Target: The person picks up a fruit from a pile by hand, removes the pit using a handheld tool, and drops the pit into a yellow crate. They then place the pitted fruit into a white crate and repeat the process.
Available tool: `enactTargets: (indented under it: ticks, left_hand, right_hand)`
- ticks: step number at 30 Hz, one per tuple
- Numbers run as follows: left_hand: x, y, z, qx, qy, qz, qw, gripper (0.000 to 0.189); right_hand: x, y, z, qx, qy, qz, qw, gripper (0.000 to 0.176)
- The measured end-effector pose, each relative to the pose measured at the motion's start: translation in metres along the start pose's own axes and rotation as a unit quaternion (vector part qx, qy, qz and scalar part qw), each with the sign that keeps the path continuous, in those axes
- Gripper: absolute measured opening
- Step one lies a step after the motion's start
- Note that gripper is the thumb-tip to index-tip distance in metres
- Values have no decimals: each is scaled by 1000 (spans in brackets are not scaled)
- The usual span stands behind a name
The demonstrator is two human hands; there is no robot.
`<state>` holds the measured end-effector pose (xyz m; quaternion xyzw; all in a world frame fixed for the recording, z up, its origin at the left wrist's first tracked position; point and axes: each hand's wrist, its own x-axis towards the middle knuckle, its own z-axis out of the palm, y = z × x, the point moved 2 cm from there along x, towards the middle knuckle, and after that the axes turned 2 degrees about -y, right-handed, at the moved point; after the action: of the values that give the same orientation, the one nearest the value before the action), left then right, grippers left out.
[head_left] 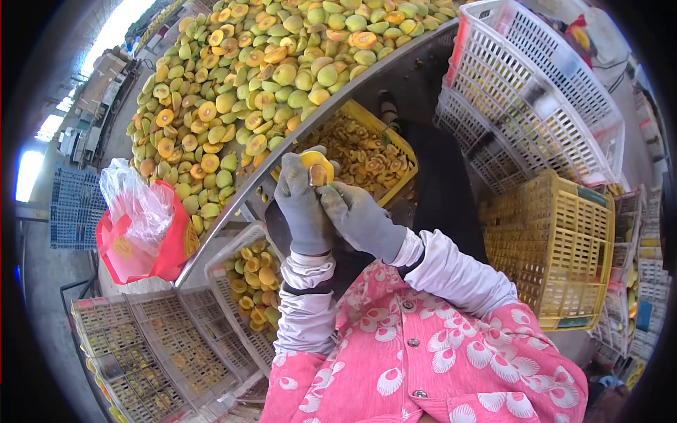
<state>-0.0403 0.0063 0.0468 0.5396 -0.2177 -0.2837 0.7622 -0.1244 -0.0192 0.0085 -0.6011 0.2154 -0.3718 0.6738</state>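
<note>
My left hand point(303, 201), in a grey glove, is closed around a halved yellow fruit point(319, 168) that looks like a peach, its orange cut face turned to the right. Against the left hand, my right hand point(363, 220), also gloved in grey, pinches a small metal tool point(314, 176) whose tip is at the cut face. The right fingers hide most of the tool, so its exact kind cannot be told. Below both hands sits a yellow crate point(403, 141) full of orange-brown fruit scraps. Left of my lap, a white crate point(214, 271) holds yellow fruit halves point(255, 282).
A metal-edged table point(352, 84) carries a large heap of halved green-yellow fruit point(254, 84). On its near corner stands a red bag point(151, 243) with clear plastic. White crates point(522, 92) and a yellow crate point(550, 247) rise at right; grey crates point(155, 345) stand lower left.
</note>
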Motion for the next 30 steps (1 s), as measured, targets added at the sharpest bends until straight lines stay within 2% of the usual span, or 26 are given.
enactTargets:
  ticks: [2, 3, 5, 6, 8, 9, 11, 12, 13, 14, 15, 17, 18, 19, 20, 21, 22, 23, 25, 26, 27, 28, 29, 30]
  left_hand:
    - [5, -5, -9, 63, -54, -38, 996, 59]
    - [7, -6, -13, 62, -54, -38, 996, 59]
    - [9, -6, -16, 69, -122, -115, 983, 58]
    - [8, -4, -15, 69, -122, -116, 983, 58]
    - [4, 4, -9, 16, -209, -98, 973, 60]
    - [5, 1, -10, 16, -210, -97, 973, 60]
    - [8, -18, -17, -69, -223, -140, 962, 64]
    - [14, -33, -23, -70, -223, -140, 962, 64]
    - [22, -56, -30, -163, -172, -248, 939, 62]
    - [25, -75, -36, -253, -117, -350, 894, 61]
    - [28, -85, -39, -254, -117, -348, 895, 61]
    - [35, -100, -48, -148, -10, -257, 955, 56]
    - [40, -90, -53, -97, -47, -233, 966, 52]
    - [48, -111, -66, -83, 50, -189, 977, 46]
    - [48, -103, -64, -74, 21, -128, 989, 42]
    - [48, -93, -60, -62, -11, -67, 996, 39]
    - [50, -93, -61, -59, -14, -67, 996, 39]
    - [48, -95, -62, -52, -35, -50, 997, 42]
    - [37, -93, -57, -44, -50, -36, 997, 44]
    - [28, -81, -46, -13, -27, -46, 998, 42]
    - [23, -75, -41, 17, -4, -56, 998, 39]
    - [33, -92, -53, 61, -11, -48, 997, 35]
    - [32, -86, -56, 60, -8, -47, 997, 35]
    - [31, -80, -57, 82, -43, -45, 995, 34]
  right_hand:
    - [-6, -21, -7, 65, -95, 257, 960, 42]
    - [-6, -25, -13, 64, -95, 257, 960, 42]
    - [-9, -27, -16, 267, -217, 398, 851, 49]
    - [-8, -26, -19, 268, -216, 399, 850, 49]
    - [-9, -27, -18, 431, -289, 417, 746, 52]
    - [-7, -22, -19, 431, -290, 416, 747, 52]
    - [-4, -5, -18, 504, -313, 401, 698, 53]
    - [-1, 2, -20, 503, -314, 401, 698, 53]
    - [3, 10, -22, 449, -314, 387, 741, 53]
    - [6, 17, -25, 393, -313, 372, 780, 53]
    - [10, 22, -26, 391, -315, 372, 781, 53]
    - [12, 38, -32, 347, -259, 402, 807, 53]
    - [12, 52, -39, 331, -224, 384, 832, 50]
    - [15, 68, -39, 328, -224, 387, 832, 50]
    - [24, 76, -39, 191, -124, 378, 897, 47]
    - [31, 80, -41, 52, -18, 355, 933, 44]
    - [31, 86, -41, 106, 17, 410, 906, 38]
    - [31, 70, -39, 108, 17, 411, 905, 38]
    - [27, 40, -30, 245, -59, 397, 883, 34]
    - [27, 48, -27, 246, -59, 398, 882, 34]
    - [30, 59, -22, 238, -51, 358, 901, 32]
    - [32, 68, -19, 229, -43, 318, 919, 30]
    - [31, 65, -17, 228, -46, 319, 919, 30]
    - [29, 61, -16, 212, -46, 312, 925, 26]
